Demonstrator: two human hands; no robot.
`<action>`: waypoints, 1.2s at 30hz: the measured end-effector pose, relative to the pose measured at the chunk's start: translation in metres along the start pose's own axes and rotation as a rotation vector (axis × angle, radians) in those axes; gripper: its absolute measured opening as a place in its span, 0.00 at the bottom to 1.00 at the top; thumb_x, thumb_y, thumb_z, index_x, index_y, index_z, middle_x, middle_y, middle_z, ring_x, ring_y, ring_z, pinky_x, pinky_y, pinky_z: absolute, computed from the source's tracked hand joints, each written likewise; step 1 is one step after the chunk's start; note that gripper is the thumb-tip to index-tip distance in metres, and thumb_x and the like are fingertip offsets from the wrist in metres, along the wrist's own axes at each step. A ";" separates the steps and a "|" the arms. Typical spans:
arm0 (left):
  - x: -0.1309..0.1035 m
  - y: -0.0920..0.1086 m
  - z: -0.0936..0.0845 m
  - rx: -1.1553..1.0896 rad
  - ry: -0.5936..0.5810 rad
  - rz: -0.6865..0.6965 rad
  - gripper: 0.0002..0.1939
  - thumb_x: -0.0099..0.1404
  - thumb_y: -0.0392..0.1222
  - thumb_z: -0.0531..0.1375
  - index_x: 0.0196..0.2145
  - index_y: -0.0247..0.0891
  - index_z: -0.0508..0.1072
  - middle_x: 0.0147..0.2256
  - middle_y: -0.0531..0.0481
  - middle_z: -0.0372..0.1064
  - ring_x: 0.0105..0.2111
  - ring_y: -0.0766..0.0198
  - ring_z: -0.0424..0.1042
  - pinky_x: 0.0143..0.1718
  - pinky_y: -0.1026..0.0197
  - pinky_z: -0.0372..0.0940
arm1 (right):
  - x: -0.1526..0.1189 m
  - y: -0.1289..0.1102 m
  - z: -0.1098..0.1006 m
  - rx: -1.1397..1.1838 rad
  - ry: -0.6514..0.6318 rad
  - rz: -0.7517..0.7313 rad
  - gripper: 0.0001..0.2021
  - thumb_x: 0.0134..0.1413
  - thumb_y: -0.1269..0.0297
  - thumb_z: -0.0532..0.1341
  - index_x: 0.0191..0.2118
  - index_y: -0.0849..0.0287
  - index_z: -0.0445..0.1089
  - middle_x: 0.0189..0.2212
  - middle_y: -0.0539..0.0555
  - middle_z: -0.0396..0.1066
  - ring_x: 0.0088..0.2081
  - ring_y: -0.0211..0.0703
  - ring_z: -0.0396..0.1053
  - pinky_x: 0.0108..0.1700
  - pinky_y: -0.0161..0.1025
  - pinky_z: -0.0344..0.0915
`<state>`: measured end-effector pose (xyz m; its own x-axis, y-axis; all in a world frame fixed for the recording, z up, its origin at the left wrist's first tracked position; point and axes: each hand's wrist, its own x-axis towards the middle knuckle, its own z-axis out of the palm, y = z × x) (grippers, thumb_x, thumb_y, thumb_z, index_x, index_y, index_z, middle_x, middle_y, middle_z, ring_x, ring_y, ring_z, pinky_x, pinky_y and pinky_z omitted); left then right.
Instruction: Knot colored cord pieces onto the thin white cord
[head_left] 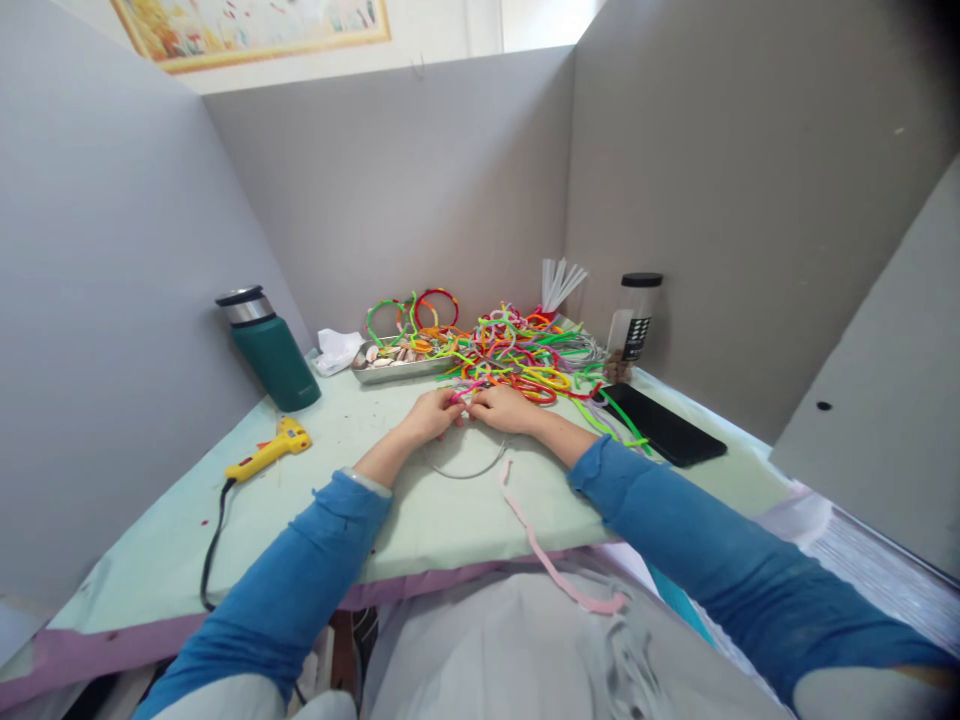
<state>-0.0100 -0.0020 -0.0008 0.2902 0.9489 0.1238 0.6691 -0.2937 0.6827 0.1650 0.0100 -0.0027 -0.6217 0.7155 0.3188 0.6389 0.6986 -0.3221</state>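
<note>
My left hand point(431, 414) and my right hand point(504, 408) meet over the middle of the table, fingertips pinched close together. Between them shows a bright pink pipe cleaner point(459, 398), gripped by both hands; its ends are hard to make out. Just below the hands, a thin grey hoop point(469, 476) curves across the cloth, its upper part hidden by my fingers. Right behind lies a tangled pile of coloured pipe cleaners point(517, 350). A pale pink strip point(536, 548) hangs from the table over my lap.
A yellow glue gun point(268, 450) lies left with its cord, near a green bottle point(274, 355). Behind are a metal tray point(405, 371) of small pieces, white tissue point(337, 350) and wrapped rings point(436, 311). To the right are a black phone point(664, 425), clear jar point(632, 325) and white sticks point(559, 284).
</note>
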 end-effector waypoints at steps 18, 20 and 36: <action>-0.003 0.004 -0.001 -0.009 0.001 -0.015 0.11 0.58 0.44 0.53 0.33 0.34 0.69 0.25 0.51 0.70 0.14 0.74 0.57 0.14 0.71 0.54 | 0.001 0.002 0.001 -0.009 0.006 -0.011 0.16 0.56 0.62 0.50 0.34 0.61 0.74 0.30 0.53 0.73 0.30 0.37 0.64 0.31 0.31 0.54; -0.002 0.003 -0.001 -0.025 0.000 -0.026 0.12 0.58 0.45 0.54 0.33 0.34 0.69 0.26 0.51 0.70 0.14 0.74 0.57 0.14 0.70 0.54 | 0.001 0.001 0.001 -0.007 0.007 -0.003 0.17 0.57 0.61 0.50 0.34 0.61 0.74 0.30 0.54 0.73 0.30 0.37 0.64 0.31 0.32 0.54; 0.005 -0.006 0.002 -0.153 0.020 -0.005 0.11 0.58 0.43 0.56 0.36 0.33 0.68 0.30 0.50 0.71 0.14 0.76 0.56 0.14 0.70 0.55 | 0.002 0.003 0.002 0.029 0.050 0.028 0.16 0.57 0.62 0.49 0.36 0.60 0.74 0.32 0.53 0.73 0.32 0.38 0.66 0.33 0.32 0.56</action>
<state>-0.0110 0.0041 -0.0054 0.2725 0.9529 0.1330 0.5581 -0.2692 0.7849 0.1648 0.0135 -0.0048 -0.5797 0.7342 0.3533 0.6419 0.6786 -0.3571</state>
